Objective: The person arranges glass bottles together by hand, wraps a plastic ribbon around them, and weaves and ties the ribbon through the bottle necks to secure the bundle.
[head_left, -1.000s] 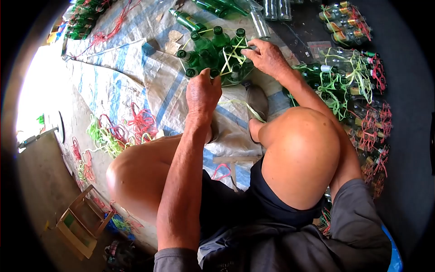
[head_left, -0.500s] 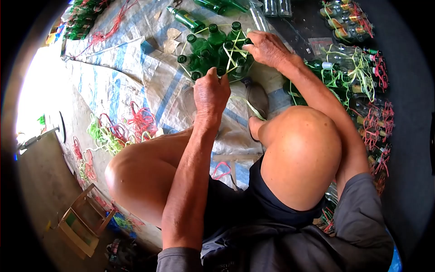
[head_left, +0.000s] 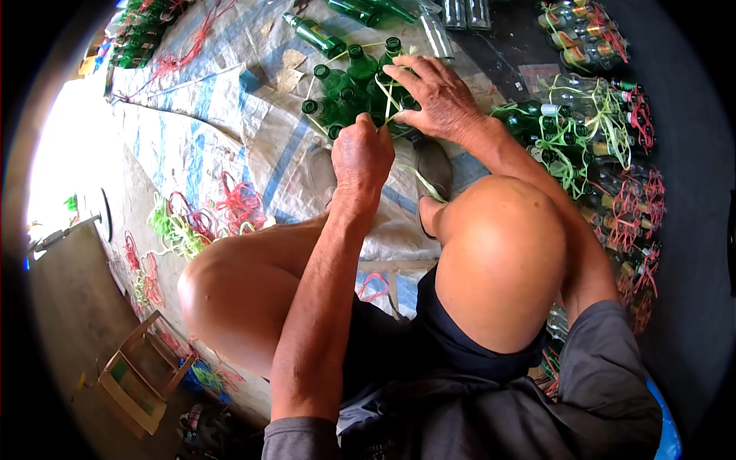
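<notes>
A cluster of upright green bottles (head_left: 331, 80) stands on the striped sheet at the top centre, with pale yellow-green twine (head_left: 389, 98) looped around and across the necks. My left hand (head_left: 359, 153) is closed at the near edge of the cluster, its fingertips pinched on the twine. Over the cluster's right side is my right hand (head_left: 441, 100), fingers spread and thumb apart, close to the bottle necks and the twine. Its palm faces down and covers part of the bottles there.
Tied bundles of bottles (head_left: 586, 115) line the right side. Loose green bottles (head_left: 314, 34) lie beyond the cluster. Red and green twine (head_left: 238, 203) is heaped on the left of the striped sheet (head_left: 207, 146). A wooden frame (head_left: 138, 376) lies at the lower left.
My right hand has opened from a pinch at the cluster's right edge and shifted slightly toward me, fingers now spread. My left hand stays nearly in place, still closed.
</notes>
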